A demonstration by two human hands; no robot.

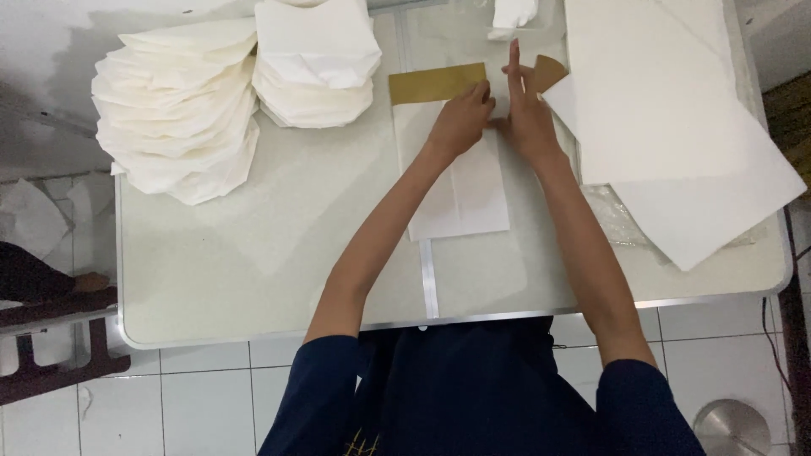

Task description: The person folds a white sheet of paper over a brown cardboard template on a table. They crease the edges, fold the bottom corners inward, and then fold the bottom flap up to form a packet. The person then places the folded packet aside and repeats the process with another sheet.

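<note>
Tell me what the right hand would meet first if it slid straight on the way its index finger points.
The right hand points toward the table's far edge. Past the fingertip lies bare table, then probably the small crumpled white paper piece; the brown paper flap sits just beside that line.

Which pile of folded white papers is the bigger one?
The left pile, at the table's far left corner. It fans out wider and taller than the smaller pile beside it, which sits closer to the hands.

A: Any packaging here?

B: One flat white paper bag (460,190) with a gold-brown flap, mid-surface (253,270). Clear plastic wrapping (621,219) lies just right of the bag.

A: Labels, screens?

B: None.
</note>
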